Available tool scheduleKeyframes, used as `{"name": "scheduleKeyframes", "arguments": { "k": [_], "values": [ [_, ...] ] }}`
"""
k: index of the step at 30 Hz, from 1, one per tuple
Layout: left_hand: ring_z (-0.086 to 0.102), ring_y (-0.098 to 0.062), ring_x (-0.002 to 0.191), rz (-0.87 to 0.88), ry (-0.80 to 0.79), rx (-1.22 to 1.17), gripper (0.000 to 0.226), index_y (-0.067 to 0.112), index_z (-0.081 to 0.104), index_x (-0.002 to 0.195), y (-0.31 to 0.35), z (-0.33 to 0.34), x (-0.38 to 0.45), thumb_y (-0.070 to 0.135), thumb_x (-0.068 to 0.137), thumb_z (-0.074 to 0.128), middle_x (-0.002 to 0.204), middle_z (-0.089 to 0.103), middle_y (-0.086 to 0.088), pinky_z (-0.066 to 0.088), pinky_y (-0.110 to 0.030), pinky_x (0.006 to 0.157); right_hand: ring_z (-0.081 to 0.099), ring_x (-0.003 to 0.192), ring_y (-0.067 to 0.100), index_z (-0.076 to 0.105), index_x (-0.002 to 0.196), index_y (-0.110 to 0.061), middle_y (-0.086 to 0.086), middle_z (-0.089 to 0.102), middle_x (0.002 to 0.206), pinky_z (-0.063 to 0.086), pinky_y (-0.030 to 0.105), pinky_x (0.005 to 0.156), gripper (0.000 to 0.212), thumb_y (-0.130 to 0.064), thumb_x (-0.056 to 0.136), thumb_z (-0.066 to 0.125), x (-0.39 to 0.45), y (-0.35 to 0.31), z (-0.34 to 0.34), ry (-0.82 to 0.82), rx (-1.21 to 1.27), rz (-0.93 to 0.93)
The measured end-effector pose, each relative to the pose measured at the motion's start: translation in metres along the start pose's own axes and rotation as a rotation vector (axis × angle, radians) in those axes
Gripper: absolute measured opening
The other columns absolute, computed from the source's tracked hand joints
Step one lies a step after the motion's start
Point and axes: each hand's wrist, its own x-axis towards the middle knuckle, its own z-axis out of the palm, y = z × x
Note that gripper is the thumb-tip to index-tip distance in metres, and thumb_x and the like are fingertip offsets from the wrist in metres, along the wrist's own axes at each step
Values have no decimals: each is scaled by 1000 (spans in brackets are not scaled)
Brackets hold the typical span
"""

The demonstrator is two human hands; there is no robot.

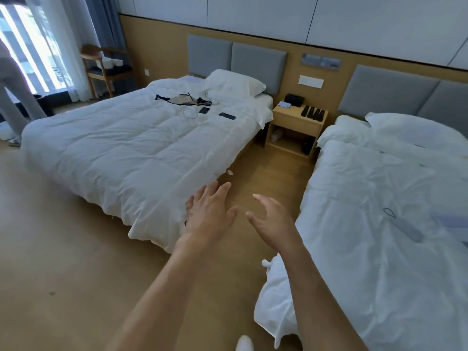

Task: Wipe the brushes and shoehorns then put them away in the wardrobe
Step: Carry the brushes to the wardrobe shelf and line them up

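Two hands reach out above the floor between two white beds: the left hand (209, 214) spread flat and empty, the right hand (272, 220) loosely open, holding nothing. Dark brushes (312, 113) lie in a row on the nightstand (295, 122). A grey shoehorn (405, 228) with a cord loop lies on the right bed (367, 274). No writing is legible.

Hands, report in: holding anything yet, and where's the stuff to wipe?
Left hand and right hand open, empty, over the floor. Shoehorn on right bed. Dark items on nightstand, too small to identify. Aisle clear.
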Motion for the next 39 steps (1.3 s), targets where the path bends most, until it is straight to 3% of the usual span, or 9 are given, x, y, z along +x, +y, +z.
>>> {"name": "scheduleKeyframes", "arguments": {
  "k": [8,14,20,25,39],
  "values": [
    [21,-23,147,44,-1,14,65,35,28,149,-23,32,105,53,92,52,157,28,4,15,-49,118,44,138,16,43,147,-35,-7,44,153,42,37,107,58,-51,94,61,106,11,25,14,13,61],
    [25,-23,145,51,-12,49,65,38,27,148,-29,50,230,57,91,52,155,31,5,16,-49,118,42,140,17,40,150,-32,-5,40,156,40,35,107,59,-44,96,60,230,12,20,5,54,66],
    [24,-25,145,84,-13,69,64,35,29,149,-11,65,347,58,92,49,156,31,3,18,-50,117,38,143,16,41,150,-28,-4,42,155,35,34,112,58,-40,97,61,342,15,-4,18,11,58],
    [27,-24,143,137,-41,44,61,33,31,147,7,87,418,53,93,51,153,35,4,20,-49,116,43,139,15,41,149,-30,-6,44,153,38,31,108,58,-41,95,62,403,44,-12,27,15,113],
    [22,-24,146,365,-193,-70,64,35,28,149,61,174,674,47,92,56,157,30,3,21,-54,117,38,143,15,39,150,-31,-7,42,155,35,40,118,61,-42,95,62,613,114,-55,184,-20,359]
  ]
}}
